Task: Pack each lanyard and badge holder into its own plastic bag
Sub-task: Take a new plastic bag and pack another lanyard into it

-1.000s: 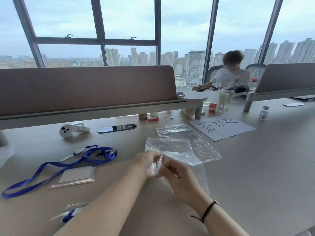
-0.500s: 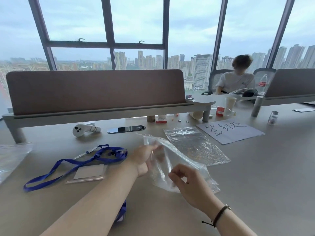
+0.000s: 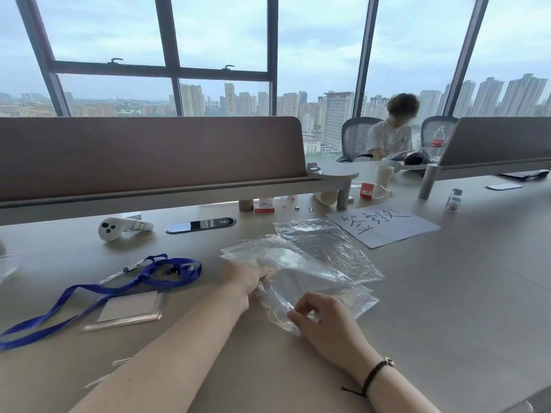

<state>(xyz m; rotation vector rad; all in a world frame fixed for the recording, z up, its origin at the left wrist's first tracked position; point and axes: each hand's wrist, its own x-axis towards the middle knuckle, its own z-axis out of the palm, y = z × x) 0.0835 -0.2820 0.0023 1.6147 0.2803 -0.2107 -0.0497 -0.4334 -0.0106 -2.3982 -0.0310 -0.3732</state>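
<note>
A clear plastic bag (image 3: 301,278) is lifted a little off the desk in front of me. My left hand (image 3: 246,277) has its fingers pushed into the bag's mouth, spreading it. My right hand (image 3: 326,320) pinches the bag's near edge. A second clear bag (image 3: 328,245) lies flat just behind it. To the left on the desk lies a blue lanyard (image 3: 119,283) with a clear badge holder (image 3: 128,308) holding a white card.
A white controller (image 3: 119,228) and a black desk port (image 3: 199,225) sit behind the lanyard. A sheet of paper with handwriting (image 3: 384,225) lies at the right, a small jar (image 3: 453,199) beyond it. A brown divider (image 3: 149,156) runs across; a person sits behind it.
The bag was held pinched and flat between both hands; now its mouth is spread, my left hand inside it and my right hand lower on the near edge. The view has shifted right.
</note>
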